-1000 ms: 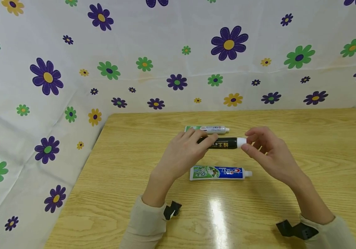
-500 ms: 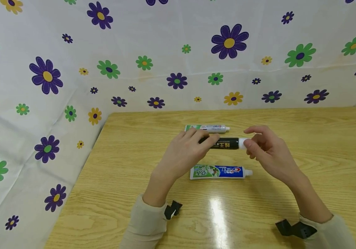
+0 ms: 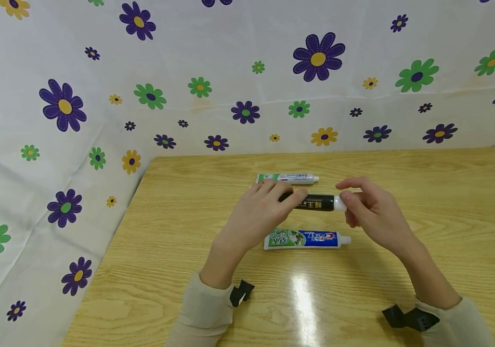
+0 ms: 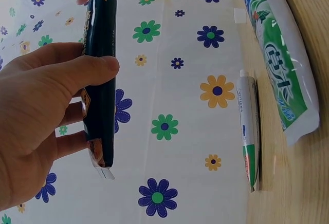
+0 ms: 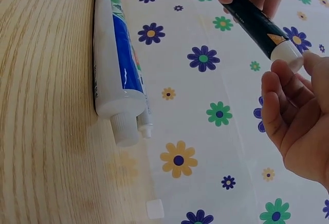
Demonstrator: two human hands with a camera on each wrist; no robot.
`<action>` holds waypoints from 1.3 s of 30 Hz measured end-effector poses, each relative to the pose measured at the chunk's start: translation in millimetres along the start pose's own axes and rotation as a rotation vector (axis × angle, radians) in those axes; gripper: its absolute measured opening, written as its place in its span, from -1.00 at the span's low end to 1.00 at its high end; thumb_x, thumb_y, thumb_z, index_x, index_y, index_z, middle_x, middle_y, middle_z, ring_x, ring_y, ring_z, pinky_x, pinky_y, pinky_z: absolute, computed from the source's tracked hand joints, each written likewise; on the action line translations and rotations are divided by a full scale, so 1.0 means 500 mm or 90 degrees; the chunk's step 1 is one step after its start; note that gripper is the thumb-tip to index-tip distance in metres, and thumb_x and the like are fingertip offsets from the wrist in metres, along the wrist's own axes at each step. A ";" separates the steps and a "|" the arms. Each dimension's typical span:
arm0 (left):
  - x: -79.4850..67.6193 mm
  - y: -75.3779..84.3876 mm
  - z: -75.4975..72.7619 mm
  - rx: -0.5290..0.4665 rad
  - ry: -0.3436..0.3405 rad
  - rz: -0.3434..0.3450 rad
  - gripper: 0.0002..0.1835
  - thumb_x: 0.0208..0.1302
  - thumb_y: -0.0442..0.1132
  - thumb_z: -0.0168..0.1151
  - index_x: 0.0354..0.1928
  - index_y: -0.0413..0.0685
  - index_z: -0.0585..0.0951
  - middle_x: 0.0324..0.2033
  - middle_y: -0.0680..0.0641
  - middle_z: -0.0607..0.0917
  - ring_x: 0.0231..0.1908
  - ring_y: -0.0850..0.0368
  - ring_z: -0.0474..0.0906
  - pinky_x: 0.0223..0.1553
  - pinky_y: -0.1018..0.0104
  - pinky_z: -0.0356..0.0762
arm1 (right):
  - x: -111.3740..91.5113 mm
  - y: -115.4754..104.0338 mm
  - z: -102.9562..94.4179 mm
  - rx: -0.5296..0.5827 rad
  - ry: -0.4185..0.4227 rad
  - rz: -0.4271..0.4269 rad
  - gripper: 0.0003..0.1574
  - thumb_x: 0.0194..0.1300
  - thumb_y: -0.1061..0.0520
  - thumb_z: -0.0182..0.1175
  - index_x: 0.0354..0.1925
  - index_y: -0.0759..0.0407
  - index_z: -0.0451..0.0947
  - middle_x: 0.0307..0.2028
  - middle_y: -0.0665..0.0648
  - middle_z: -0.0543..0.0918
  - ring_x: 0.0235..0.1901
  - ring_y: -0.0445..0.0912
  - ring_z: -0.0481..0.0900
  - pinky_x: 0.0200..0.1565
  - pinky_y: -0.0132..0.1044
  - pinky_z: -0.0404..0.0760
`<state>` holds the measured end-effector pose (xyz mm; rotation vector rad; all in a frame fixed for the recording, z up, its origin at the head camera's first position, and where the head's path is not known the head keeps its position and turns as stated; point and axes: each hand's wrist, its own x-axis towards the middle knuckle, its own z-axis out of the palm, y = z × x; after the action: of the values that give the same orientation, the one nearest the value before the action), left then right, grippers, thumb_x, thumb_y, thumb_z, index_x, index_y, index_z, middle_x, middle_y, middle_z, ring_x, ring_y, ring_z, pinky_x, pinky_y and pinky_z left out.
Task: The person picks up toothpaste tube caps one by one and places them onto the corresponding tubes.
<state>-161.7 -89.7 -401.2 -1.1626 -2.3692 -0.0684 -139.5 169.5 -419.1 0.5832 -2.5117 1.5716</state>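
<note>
My left hand (image 3: 256,207) grips a black toothpaste tube (image 3: 320,202) with gold lettering, its thumb lying along the body in the left wrist view. Held above the table, the tube has its white cap (image 5: 287,54) toward the right. My right hand (image 3: 377,217) pinches that cap between thumb and fingers, with the index finger extended over it in the head view. The crimped tail of the black tube (image 4: 101,152) sticks out below the left fingers; the palm side covers part of its middle.
A blue and green Crest toothpaste tube (image 3: 317,239) lies nearer me on the wooden table (image 3: 152,270). Behind the hands lies a smaller white and green tube (image 3: 299,179), partly covered by the left fingers. A flower-print cloth (image 3: 230,62) hangs behind and at the left.
My right thumb has come further over the cap, and the fingers beneath have curled in. The black tube has shifted slightly right and nearer me, with its cap end tipped a little.
</note>
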 end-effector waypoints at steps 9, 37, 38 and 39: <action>-0.006 -0.005 0.002 -0.014 -0.007 -0.011 -0.66 0.40 -0.20 0.25 0.18 0.12 0.58 -0.03 -0.01 0.68 -0.03 0.02 0.62 0.01 0.13 0.64 | -0.006 -0.003 -0.014 0.019 0.017 -0.017 -0.68 0.58 0.23 -0.11 0.19 0.25 0.41 -0.50 0.05 0.57 -0.63 -0.09 0.49 -0.58 -0.32 0.52; -0.009 -0.012 -0.007 -0.010 -0.011 -0.022 -0.65 0.41 -0.14 0.24 0.20 0.18 0.55 -0.03 0.01 0.68 -0.05 0.04 0.61 0.04 0.11 0.62 | -0.002 -0.004 0.009 -0.026 0.023 -0.230 -0.44 -0.06 0.69 0.30 -0.10 0.31 0.55 -0.05 0.15 0.52 -0.07 -0.30 0.48 -0.21 -0.54 0.63; -0.009 -0.012 -0.006 -0.009 -0.010 -0.022 -0.65 0.41 -0.14 0.24 0.19 0.18 0.55 -0.03 0.02 0.68 -0.05 0.04 0.61 0.04 0.11 0.62 | -0.001 -0.005 0.009 -0.024 0.021 -0.226 -0.44 -0.05 0.69 0.30 -0.09 0.31 0.55 -0.05 0.16 0.52 -0.09 -0.30 0.49 -0.21 -0.54 0.63; -0.010 -0.012 -0.007 -0.006 -0.009 -0.022 -0.65 0.41 -0.14 0.24 0.20 0.18 0.54 -0.04 0.02 0.68 -0.05 0.04 0.61 0.03 0.11 0.63 | -0.002 -0.005 0.009 -0.021 0.021 -0.219 -0.45 -0.04 0.68 0.30 -0.08 0.31 0.55 -0.05 0.16 0.52 -0.11 -0.30 0.50 -0.21 -0.54 0.63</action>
<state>-162.4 -97.8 -399.5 -1.1311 -2.4038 -0.0832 -137.2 164.5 -419.2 0.9182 -2.2571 1.3972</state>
